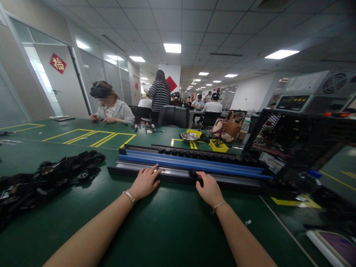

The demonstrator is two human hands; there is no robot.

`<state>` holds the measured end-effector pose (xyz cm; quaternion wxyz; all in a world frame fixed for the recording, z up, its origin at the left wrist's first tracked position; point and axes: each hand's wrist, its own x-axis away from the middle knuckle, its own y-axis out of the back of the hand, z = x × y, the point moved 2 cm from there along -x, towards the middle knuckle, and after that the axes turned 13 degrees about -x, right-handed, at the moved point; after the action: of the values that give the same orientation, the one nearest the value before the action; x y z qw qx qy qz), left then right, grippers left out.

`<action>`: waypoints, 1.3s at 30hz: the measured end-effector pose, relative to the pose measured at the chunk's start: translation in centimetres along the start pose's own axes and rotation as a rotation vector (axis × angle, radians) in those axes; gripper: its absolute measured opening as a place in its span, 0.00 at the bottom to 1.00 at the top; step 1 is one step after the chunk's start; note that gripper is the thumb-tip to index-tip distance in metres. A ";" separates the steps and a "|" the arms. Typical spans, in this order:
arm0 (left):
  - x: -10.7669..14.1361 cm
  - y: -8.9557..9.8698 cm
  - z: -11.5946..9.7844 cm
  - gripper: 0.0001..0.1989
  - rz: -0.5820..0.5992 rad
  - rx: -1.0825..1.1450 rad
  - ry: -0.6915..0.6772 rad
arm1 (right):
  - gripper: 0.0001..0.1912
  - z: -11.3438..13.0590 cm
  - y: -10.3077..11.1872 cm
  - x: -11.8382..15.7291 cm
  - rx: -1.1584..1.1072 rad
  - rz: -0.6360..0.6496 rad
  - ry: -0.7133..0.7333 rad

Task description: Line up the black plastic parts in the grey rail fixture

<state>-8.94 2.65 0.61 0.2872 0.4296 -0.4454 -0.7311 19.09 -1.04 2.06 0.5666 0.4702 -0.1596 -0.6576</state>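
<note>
A long black rail with a shiny silver groove lies across the green table before me. My left hand rests on its left part, fingers spread, holding nothing. At the rail's middle, my right hand pinches a small black part that sits on the groove. Just behind runs a blue rail, parallel to the first. Farther back, a row of small black parts lines another dark rail. A heap of black parts spreads over the table to the left.
An opened computer case stands at the right. A metal bowl and a yellow tray sit beyond the rails. A phone-like device lies near right. Across the table sits a person in a headset.
</note>
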 end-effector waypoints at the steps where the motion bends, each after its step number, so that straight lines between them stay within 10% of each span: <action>1: 0.0 0.0 0.0 0.24 0.001 -0.002 0.000 | 0.18 0.0 0.0 0.0 0.000 0.003 0.000; 39: -0.1 1.3 -2.7 0.28 0.012 0.072 -0.090 | 0.21 0.9 -0.1 0.1 0.021 0.072 0.034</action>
<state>-6.50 1.06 1.17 0.2556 0.4036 -0.4863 -0.7316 18.31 -1.38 2.40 0.5876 0.4812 -0.1736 -0.6270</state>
